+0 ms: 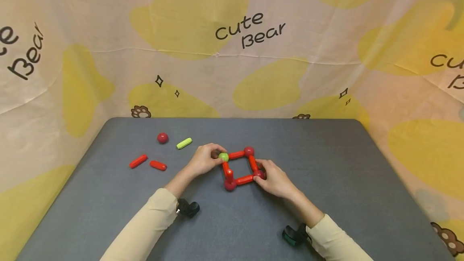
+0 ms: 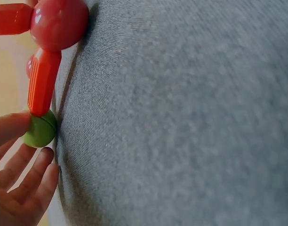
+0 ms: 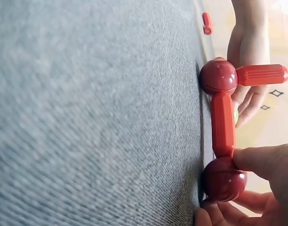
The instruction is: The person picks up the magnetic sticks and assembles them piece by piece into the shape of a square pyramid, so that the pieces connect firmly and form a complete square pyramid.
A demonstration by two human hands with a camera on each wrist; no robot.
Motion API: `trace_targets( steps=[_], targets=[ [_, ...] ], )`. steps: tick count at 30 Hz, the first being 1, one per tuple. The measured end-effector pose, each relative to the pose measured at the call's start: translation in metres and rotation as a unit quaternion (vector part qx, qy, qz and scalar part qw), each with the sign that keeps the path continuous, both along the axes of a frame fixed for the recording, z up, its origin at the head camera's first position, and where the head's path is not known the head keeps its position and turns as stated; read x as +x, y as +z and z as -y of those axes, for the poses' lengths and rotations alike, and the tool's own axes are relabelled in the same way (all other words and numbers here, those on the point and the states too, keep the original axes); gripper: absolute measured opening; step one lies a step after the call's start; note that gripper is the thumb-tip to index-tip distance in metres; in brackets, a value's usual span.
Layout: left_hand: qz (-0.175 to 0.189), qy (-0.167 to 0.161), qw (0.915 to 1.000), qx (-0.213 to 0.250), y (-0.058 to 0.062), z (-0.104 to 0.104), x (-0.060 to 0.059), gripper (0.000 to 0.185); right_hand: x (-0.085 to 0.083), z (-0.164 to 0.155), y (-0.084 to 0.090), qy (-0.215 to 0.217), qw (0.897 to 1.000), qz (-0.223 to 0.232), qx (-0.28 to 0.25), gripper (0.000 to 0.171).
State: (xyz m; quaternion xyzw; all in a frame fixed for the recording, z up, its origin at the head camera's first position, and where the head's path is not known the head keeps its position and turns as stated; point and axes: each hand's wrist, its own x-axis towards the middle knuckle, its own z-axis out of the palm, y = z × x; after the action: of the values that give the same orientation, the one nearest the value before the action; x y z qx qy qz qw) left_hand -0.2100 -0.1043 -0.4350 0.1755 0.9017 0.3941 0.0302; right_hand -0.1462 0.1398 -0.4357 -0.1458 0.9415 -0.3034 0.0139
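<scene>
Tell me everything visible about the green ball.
The green ball is small, smooth, glossy, plastic-looking. It forms the far-left corner of the square frame lying on the grey table. Two red rods join it. The left hand pinches it between thumb and fingers.

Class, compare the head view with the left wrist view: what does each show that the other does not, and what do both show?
Only the head view shows the right hand at a red corner ball, the whole square frame, the upright rod, and the loose pieces: a red ball, a green rod and two red rods. Only the left wrist view shows the rod's ribbed surface close up. Both show the left hand holding the green ball, red rods, a red ball, and the grey table.
</scene>
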Motion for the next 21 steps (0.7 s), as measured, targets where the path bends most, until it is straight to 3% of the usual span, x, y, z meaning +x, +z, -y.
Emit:
trace_targets(
  steps=[5, 14, 21],
  targets=[
    [-0.003, -0.005, 0.9999, -0.010, -0.001, 0.003, 0.002, 0.022, -0.006, -0.002, -0.002, -0.005, 1.000, -0.016, -0.003, 0.043],
    [0.028, -0.009, 0.9995, -0.012, 0.001, 0.008, 0.013, 0.022, -0.018, -0.005, -0.006, -0.024, 0.999, -0.027, -0.017, 0.031],
    [0.024, -0.019, 0.9995, -0.011, 0.002, 0.010, 0.023, 0.021, -0.026, -0.004, -0.008, -0.031, 0.999, -0.037, -0.024, 0.026]
  ],
)
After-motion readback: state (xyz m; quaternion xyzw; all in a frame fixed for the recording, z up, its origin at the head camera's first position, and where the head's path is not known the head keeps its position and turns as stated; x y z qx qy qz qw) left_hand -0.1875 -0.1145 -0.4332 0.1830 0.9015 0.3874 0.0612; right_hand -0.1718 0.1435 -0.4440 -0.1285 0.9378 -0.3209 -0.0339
